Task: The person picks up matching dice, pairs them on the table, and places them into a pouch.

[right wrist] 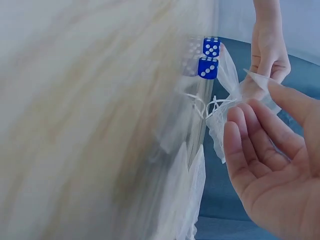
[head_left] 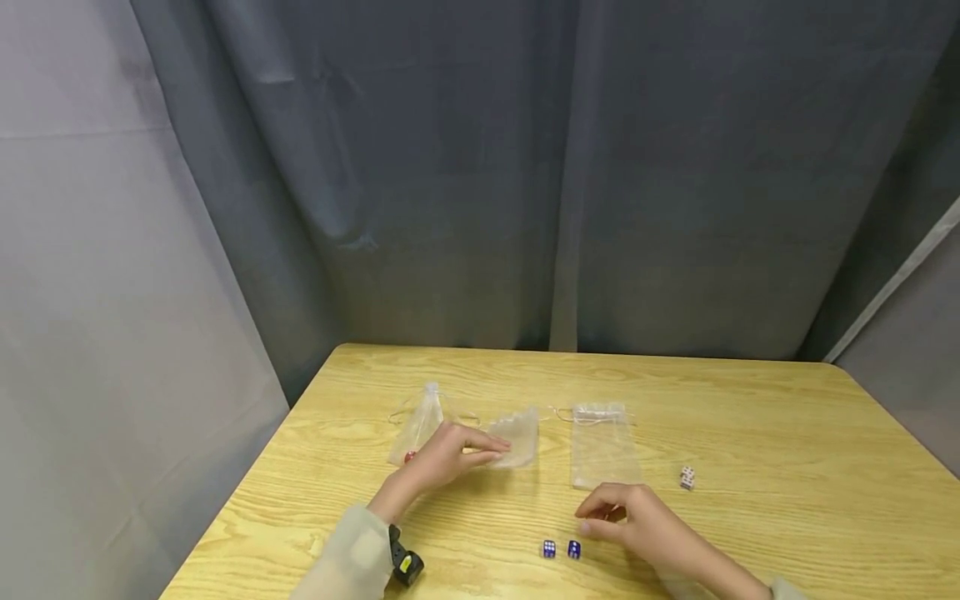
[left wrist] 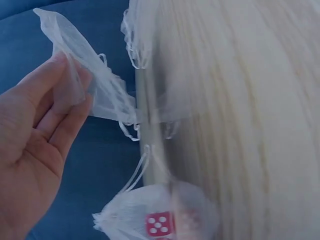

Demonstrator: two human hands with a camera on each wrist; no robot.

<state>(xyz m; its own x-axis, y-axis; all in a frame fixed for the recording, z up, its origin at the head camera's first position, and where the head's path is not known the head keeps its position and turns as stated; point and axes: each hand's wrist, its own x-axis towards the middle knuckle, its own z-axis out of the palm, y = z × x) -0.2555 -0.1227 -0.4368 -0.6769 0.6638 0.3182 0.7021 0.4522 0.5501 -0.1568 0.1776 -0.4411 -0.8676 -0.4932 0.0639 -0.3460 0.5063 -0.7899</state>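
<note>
My left hand (head_left: 453, 454) pinches a sheer white drawstring pouch (head_left: 517, 437) between thumb and fingers, holding it above the table. In the left wrist view the thin cloth of this pouch (left wrist: 75, 55) drapes over the fingers, its cord hanging. Over the table's near middle hovers my right hand (head_left: 626, 521), fingers loosely bent with nothing seen between them. Close to its fingertips lie two blue dice with white dots, one blue die (head_left: 573, 549) nearer and the other blue die (head_left: 550, 548) farther left.
Behind the left hand lies a pouch (head_left: 427, 417) with red dice (left wrist: 160, 224) inside. Another flat pouch (head_left: 603, 446) lies beyond the right hand. White dice (head_left: 687, 477) sit to the right on the wooden table (head_left: 787, 433). A grey curtain (head_left: 450, 208) hangs behind.
</note>
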